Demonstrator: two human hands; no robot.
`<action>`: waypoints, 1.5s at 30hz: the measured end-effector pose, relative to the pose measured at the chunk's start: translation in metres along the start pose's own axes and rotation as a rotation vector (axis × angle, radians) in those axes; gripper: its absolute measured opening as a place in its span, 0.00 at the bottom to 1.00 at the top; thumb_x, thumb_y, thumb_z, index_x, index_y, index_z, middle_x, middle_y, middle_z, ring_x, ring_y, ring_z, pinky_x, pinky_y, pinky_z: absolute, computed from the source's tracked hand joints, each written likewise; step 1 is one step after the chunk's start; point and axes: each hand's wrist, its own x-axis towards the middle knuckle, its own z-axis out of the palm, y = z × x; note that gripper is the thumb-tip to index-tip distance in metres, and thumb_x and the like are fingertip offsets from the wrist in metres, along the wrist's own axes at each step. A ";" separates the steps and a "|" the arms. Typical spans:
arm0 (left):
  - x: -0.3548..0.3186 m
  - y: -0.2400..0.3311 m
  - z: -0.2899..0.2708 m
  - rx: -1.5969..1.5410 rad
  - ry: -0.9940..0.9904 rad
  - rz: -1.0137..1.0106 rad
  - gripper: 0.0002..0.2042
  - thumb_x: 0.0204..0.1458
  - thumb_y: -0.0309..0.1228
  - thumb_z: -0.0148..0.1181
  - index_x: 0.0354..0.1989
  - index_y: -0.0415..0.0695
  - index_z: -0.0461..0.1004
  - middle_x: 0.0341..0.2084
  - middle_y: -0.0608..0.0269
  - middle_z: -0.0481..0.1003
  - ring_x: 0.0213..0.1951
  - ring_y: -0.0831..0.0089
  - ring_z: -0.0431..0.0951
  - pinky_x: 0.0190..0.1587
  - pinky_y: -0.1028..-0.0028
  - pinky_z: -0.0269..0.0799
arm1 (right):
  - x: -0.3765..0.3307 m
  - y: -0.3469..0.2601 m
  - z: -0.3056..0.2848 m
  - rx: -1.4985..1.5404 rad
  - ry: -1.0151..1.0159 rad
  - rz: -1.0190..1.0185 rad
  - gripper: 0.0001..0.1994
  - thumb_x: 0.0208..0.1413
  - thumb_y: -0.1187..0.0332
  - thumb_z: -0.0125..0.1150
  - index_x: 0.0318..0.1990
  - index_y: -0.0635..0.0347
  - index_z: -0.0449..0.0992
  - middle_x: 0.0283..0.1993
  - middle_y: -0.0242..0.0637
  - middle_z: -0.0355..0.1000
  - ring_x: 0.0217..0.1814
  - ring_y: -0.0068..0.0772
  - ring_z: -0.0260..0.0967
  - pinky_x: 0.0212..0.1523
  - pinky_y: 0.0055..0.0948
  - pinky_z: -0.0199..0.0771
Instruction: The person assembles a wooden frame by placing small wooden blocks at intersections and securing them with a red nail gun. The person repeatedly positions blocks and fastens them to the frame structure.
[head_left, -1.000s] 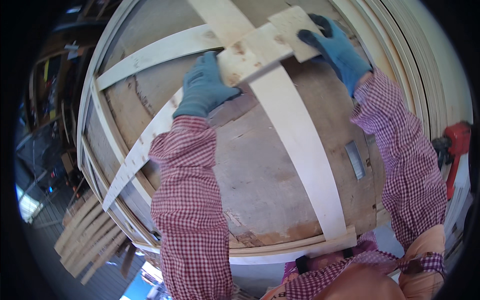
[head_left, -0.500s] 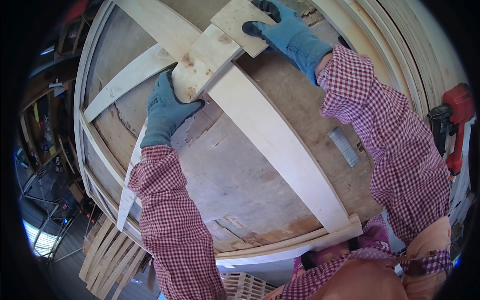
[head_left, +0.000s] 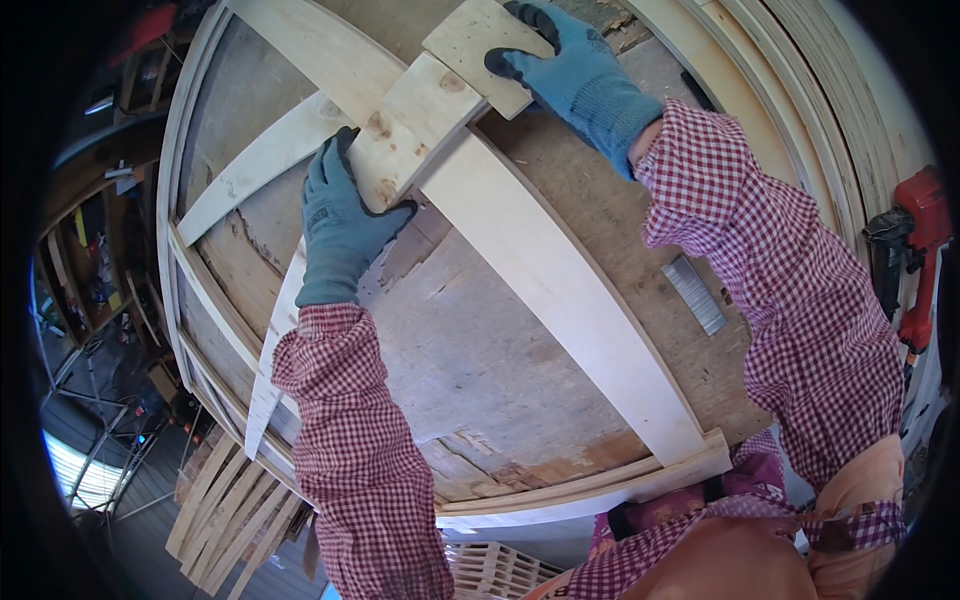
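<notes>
Evidently a placing or squaring-up step: both gloved hands at the middle of a wooden frame, well apart from each other.

Left hand (head_left: 345, 215) spread round the near-left end of a knotty block (head_left: 415, 125), fingers along one edge, thumb by the corner. Cannot tell how firmly it grips. Right hand (head_left: 575, 75) clamped on the plate (head_left: 480, 55), thumb on its face, fingers at the far corner; underside hidden.

Block lies over the long strip (head_left: 560, 290), plate butted close to or touching the block's far end. Side strip (head_left: 265, 165) runs in toward the block from the left. All of it on a worn table (head_left: 500, 340).

Judgement: alignment seems the present concern, nothing visible to show the pieces fixed. Next move calls for steady pressure from both sides, so block and plate shift together without skewing off the strip. Any fastening would need one hand freed; nail gun (head_left: 915, 245) out at right, untouched, staples (head_left: 693, 295) near the right sleeve.
</notes>
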 end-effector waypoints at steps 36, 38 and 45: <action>0.024 0.006 0.007 -0.012 -0.250 -0.258 0.46 0.24 0.46 0.79 0.55 0.41 0.62 0.47 0.52 0.70 0.51 0.56 0.71 0.55 0.62 0.66 | 0.010 0.005 -0.017 0.734 -0.385 0.301 0.32 0.51 0.67 0.69 0.64 0.54 0.63 0.53 0.34 0.72 0.50 0.31 0.72 0.47 0.38 0.79; 0.024 0.006 0.010 -0.016 -0.230 -0.243 0.45 0.24 0.44 0.79 0.54 0.40 0.63 0.46 0.51 0.71 0.51 0.56 0.71 0.55 0.63 0.66 | 0.010 0.009 -0.014 0.748 -0.378 0.293 0.32 0.50 0.68 0.69 0.64 0.54 0.63 0.54 0.34 0.72 0.50 0.31 0.72 0.47 0.38 0.79; 0.022 0.010 0.007 -0.033 -0.188 -0.228 0.42 0.24 0.40 0.79 0.52 0.39 0.65 0.45 0.52 0.72 0.49 0.58 0.73 0.54 0.65 0.67 | 0.008 0.007 -0.013 0.736 -0.308 0.325 0.33 0.50 0.69 0.70 0.64 0.55 0.63 0.55 0.34 0.72 0.51 0.33 0.72 0.46 0.39 0.80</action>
